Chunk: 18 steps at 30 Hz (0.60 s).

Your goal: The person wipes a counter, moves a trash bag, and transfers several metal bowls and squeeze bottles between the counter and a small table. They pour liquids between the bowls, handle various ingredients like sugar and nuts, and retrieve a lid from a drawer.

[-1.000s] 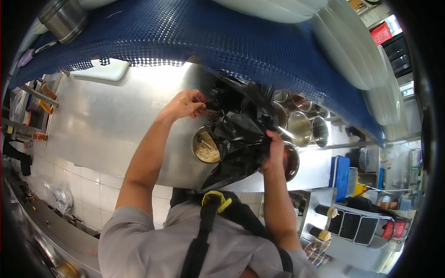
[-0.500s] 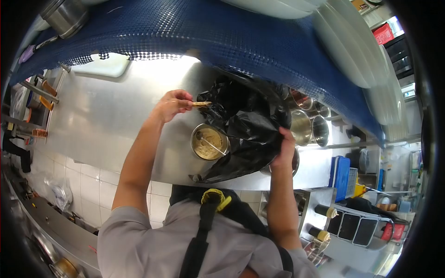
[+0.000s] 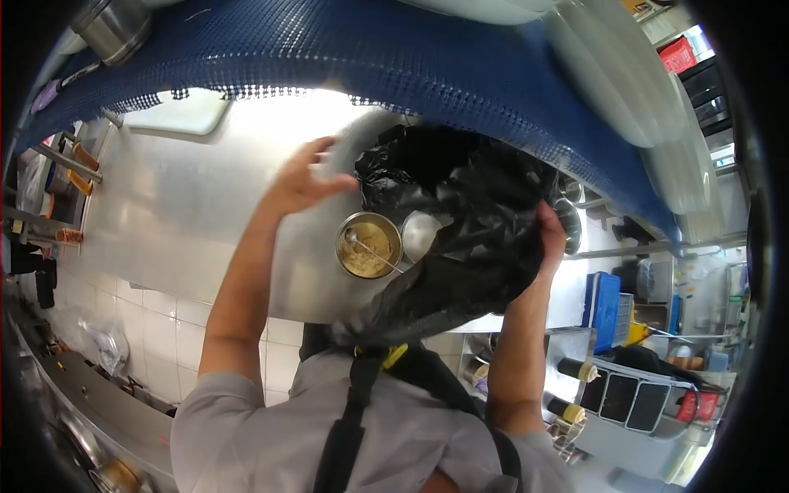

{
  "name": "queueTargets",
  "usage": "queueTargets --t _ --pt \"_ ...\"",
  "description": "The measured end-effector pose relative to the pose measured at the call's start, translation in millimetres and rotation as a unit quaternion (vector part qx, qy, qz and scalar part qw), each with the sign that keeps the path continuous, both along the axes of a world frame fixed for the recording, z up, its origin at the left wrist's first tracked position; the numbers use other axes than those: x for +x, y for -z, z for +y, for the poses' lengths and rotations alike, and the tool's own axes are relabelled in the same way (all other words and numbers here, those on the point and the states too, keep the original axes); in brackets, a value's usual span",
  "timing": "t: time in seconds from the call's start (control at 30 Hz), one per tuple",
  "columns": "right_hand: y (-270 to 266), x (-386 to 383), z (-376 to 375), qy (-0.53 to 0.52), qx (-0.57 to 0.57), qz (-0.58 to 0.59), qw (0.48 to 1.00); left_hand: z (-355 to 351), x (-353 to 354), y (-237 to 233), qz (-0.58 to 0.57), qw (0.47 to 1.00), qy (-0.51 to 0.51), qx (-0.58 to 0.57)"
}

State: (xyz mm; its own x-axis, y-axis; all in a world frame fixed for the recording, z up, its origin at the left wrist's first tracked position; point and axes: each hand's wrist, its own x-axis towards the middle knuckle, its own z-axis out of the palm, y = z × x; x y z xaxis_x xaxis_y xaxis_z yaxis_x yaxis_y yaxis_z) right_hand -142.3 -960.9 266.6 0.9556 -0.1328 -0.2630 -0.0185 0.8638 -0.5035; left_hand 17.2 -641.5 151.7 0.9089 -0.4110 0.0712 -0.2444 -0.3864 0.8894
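Observation:
A black plastic bag (image 3: 493, 255) spreads across the right part of the steel table, its mouth open toward the left. My right hand (image 3: 551, 242) grips the bag at its right side, fingers partly hidden behind the plastic. Just left of the bag's mouth, my left hand (image 3: 308, 182) is open, thumb and fingers apart, with nothing in it. Below that hand stands a round metal bowl (image 3: 339, 251) of beige, crumbly-looking paste. A metal spoon (image 3: 375, 253) rests in it, its handle pointing to the lower right. Between bowl and bag is a pale round dish or lid (image 3: 421, 233), partly covered.
A shelf lined with blue mesh (image 3: 329, 53) overhangs the table's far side and carries white plates (image 3: 608, 82). A white cutting board (image 3: 177, 113) lies at the back left. Metal pots (image 3: 567, 222) stand right of the bag. Beyond is a blue crate (image 3: 604, 308).
The small light-brown stick-like piece has left my left hand, whose fingers have opened. My right hand has moved right with the bag, uncovering the pale round thing beside the bowl.

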Motion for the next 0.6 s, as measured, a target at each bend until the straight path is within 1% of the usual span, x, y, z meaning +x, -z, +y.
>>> queueTargets --t 0.03,0.07,0.13,0.17,0.2,0.27,0.33,0.37,0.4,0.43,0.47,0.5,0.53,0.57,0.6 --pt "2.6 6.5 -0.7 0.005 -0.022 0.001 1.0 -24.8 -16.0 -19.9 -0.048 0.987 0.1 -0.119" --pt "2.6 13.6 -0.6 0.01 -0.043 -0.001 0.999 -53.6 -18.7 -18.7 -0.135 0.976 0.106 -0.136" --pt "-1.8 19.7 -3.6 0.028 -0.094 0.007 0.995 -98.3 -18.7 -18.4 -0.224 0.962 0.085 -0.133" --pt "-4.5 20.4 -5.2 0.038 -0.12 0.011 0.992 -114.5 -16.8 -23.2 -0.229 0.965 0.058 -0.116" --pt "-10.2 19.4 -3.2 0.097 -0.171 0.025 0.98 -127.2 -19.3 -31.5 -0.208 0.965 0.068 -0.147" --pt "-20.1 13.2 4.9 0.216 -0.269 0.054 0.937 -147.4 -31.2 -52.4 -0.162 0.96 0.093 -0.208" --pt "-17.0 5.0 10.5 0.193 -0.243 0.05 0.949 -163.7 -61.1 -68.6 -0.175 0.942 0.119 -0.259" --pt "-15.8 2.0 11.7 0.18 -0.229 0.046 0.955 -176.2 -69.6 -62.7 -0.183 0.938 0.156 -0.251" --pt "-10.3 -1.5 8.8 0.159 -0.23 0.064 0.958 -191.0 -76.5 -51.3 -0.192 0.931 0.193 -0.242" --pt "1.5 -4.9 1.3 0.139 -0.231 0.079 0.96 -197.5 -82.7 -49.9 -0.202 0.922 0.232 -0.235" --pt "15.6 -8.5 -8.8 0.121 -0.232 0.096 0.96 -200.6 -90.7 -46.3 -0.226 0.915 0.24 -0.235" --pt "32.0 -9.6 -27.5 0.094 -0.181 0.117 0.972 -199.1 -99.1 -48.5 -0.249 0.907 0.247 -0.234" --pt "37.8 -12.2 -34.6 0.1 -0.185 0.115 0.971 -198.5 -103.6 -49.4 -0.272 0.898 0.255 -0.233" --pt "42.3 -14.9 -39.0 0.106 -0.188 0.113 0.97 -201.4 -100.5 -46.0 -0.233 0.897 0.328 -0.183" --pt "46.3 -17.9 -43.0 0.111 -0.191 0.112 0.969 -198.5 -100.3 -44.3 -0.238 0.904 0.293 -0.201"
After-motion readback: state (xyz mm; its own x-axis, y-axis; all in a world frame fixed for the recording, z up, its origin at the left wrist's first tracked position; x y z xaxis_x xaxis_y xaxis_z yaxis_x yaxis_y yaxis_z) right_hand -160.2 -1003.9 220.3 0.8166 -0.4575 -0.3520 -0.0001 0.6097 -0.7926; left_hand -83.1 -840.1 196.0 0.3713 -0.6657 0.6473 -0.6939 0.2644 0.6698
